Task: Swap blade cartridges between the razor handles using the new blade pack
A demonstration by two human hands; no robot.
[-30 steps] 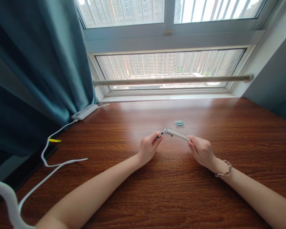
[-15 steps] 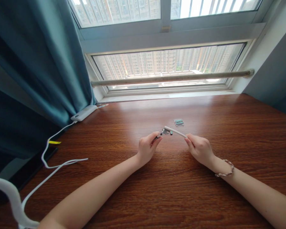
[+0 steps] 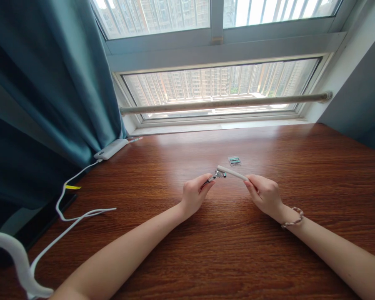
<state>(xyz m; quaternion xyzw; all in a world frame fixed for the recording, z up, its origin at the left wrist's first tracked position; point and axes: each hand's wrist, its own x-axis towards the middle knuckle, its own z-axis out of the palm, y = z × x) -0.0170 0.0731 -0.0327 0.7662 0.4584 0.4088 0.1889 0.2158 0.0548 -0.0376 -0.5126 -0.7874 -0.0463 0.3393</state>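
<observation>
My left hand (image 3: 196, 193) is closed round the dark handle of a razor (image 3: 217, 174), its silvery head pointing right. From the other side, my right hand (image 3: 264, 193) pinches one end of a slender white stick (image 3: 233, 172). The stick's far tip lies over the razor's head; whether the two touch I cannot tell. Just beyond them on the table is a small clear case of razor blade cartridges (image 3: 234, 161), with greenish strips showing.
The brown wooden table (image 3: 206, 250) runs back to a window with a pale rail (image 3: 225, 103). At left stand a white power strip-like box (image 3: 111, 150), a white cable (image 3: 58, 204), a curved white stand (image 3: 18, 258) and a blue curtain (image 3: 65, 75).
The razor's head has turned slightly, and its cartridge end sits a little differently under the stick. Both hands have shifted slightly right and down, still holding the same things.
</observation>
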